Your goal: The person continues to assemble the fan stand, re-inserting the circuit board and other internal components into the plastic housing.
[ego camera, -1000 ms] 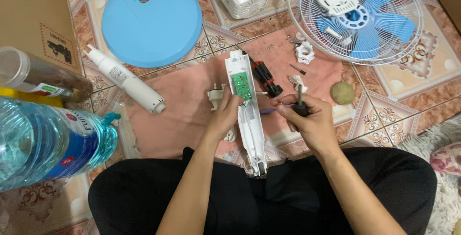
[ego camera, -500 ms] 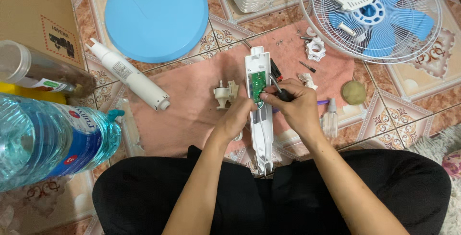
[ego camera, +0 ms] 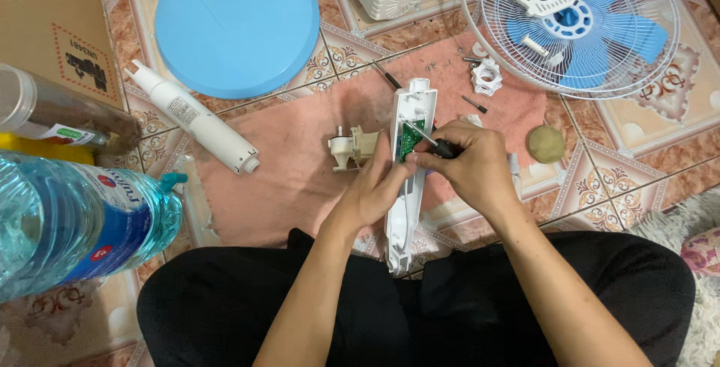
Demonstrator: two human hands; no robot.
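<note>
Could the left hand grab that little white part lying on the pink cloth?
Probably yes. The little white part lies on the pink cloth right beside the left hand, with nothing between them. But that hand is busy steadying the long white housing, so it would have to let go first.

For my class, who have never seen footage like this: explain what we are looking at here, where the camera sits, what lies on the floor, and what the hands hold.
The camera is worn on a person's head and looks down at their own two bare hands; the person sits on a tiled floor. There is no machine. The left hand steadies a long white plastic housing with a small green circuit board inside. The right hand holds a dark-handled tool, likely a screwdriver, with its tip at the board. The housing lies on a pink cloth. Around it lie a round blue base, a white tube, a fan cage with blue blades, a small white part and a big water bottle.
</note>
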